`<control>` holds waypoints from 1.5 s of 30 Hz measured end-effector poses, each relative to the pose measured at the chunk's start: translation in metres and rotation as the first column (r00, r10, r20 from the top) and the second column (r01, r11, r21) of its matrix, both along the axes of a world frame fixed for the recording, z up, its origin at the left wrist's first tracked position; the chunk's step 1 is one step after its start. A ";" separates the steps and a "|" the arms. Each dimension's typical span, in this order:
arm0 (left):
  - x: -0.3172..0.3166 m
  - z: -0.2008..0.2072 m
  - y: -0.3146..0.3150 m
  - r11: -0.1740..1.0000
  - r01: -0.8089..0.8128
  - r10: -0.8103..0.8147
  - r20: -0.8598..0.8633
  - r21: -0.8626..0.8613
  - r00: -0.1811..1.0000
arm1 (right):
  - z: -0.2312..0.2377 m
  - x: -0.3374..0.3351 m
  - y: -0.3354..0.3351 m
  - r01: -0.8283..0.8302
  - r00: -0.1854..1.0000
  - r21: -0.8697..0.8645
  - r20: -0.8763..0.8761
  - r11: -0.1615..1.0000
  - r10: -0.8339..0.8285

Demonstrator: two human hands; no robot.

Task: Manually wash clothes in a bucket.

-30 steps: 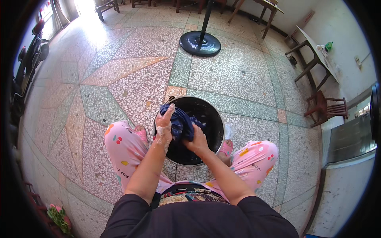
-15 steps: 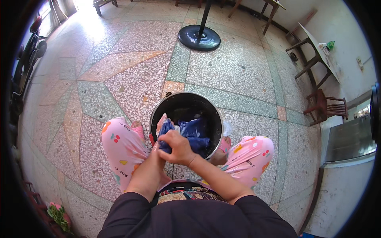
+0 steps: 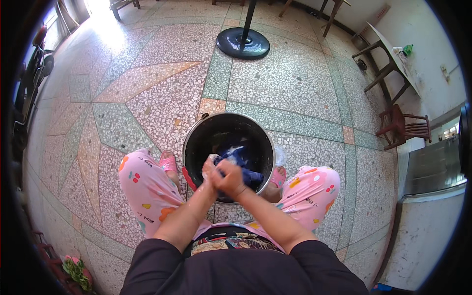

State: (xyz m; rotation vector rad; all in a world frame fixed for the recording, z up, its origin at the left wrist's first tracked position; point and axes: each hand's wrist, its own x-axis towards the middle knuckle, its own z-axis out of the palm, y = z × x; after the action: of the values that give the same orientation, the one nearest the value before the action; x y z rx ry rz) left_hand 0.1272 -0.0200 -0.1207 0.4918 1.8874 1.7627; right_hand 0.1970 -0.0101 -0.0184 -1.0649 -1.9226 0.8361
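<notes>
The floor (image 3: 162, 93) takes up most of the room: speckled terrazzo laid in pink, green and grey panels that meet in a star pattern, with bright daylight spilling across it from the far left corner. Along the right runs a pale wall, and against it stands a narrow desk (image 3: 393, 54) with a small green thing on top and a dark wooden chair (image 3: 400, 129) just beside it. Further back, near the middle, the round black base of a stand (image 3: 243, 43) sits flat on the tiles, its pole rising out of view. More chair legs show at the far edge.

The person squats low on the floor in pink patterned trousers and pink sandals, knees spread wide. Between the knees stands a large round metal basin (image 3: 196, 142), dark inside, its rim bright. A dark blue cloth (image 3: 242, 162) lies bunched in the near half of the basin, partly draped toward the rim.

Both hands meet over the near edge of the basin, pressed close together. The right hand (image 3: 231, 178) lies on top, its grip closed into a fist around a fold of the blue cloth. The left hand (image 3: 210, 173) is tucked under and beside it, touching it, fingers curled tight on a pale, wet-looking bit of the same cloth. Both forearms glisten.
</notes>
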 end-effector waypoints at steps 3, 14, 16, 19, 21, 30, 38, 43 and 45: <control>0.007 0.075 0.000 0.907 0.421 -0.290 0.750 0.016 0.595 | -0.019 0.023 0.061 0.229 0.963 -0.022 0.153 0.973 -0.223; -0.007 0.048 0.004 -0.250 0.282 -0.959 0.276 -0.926 0.057 | -0.050 0.052 0.071 -0.103 0.282 -0.539 0.790 0.836 0.544; -0.006 0.031 0.012 -0.294 0.240 -0.954 0.301 -0.925 -0.010 | -0.076 0.048 0.062 -0.058 0.278 -0.566 0.782 0.822 0.558; -0.017 -0.068 -0.007 -0.140 0.241 -0.971 0.181 -0.960 0.155 | -0.098 0.028 0.057 -0.047 0.265 -0.619 0.749 0.784 0.607; -0.017 -0.100 -0.005 0.057 0.259 -0.935 0.039 -0.964 0.351 | -0.113 0.023 0.060 -0.011 0.147 -0.674 0.729 0.738 0.668; -0.021 -0.143 0.038 -0.698 0.362 -0.692 0.713 -0.618 -0.116 | -0.197 0.033 0.063 0.110 0.103 -0.951 0.301 0.290 0.948; -0.023 -0.187 0.007 -0.562 0.284 -0.827 0.535 -0.777 -0.173 | -0.232 0.047 0.046 0.243 0.414 -0.752 0.652 0.613 0.635; -0.021 -0.167 0.044 -0.516 0.373 -0.852 0.505 -0.771 -0.135 | -0.217 0.048 0.083 -0.071 0.196 -0.858 0.488 0.509 0.850; -0.028 -0.087 0.059 -0.546 0.437 -0.817 0.569 -0.714 -0.092 | -0.200 0.053 0.100 -0.167 0.090 -0.880 0.437 0.446 0.895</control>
State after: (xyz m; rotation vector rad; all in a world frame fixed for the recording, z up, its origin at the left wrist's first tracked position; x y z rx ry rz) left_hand 0.0989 0.0391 -0.2072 1.3483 1.3173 -0.6796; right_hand 0.2501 0.0896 -0.2186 -1.2320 -3.3947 1.7821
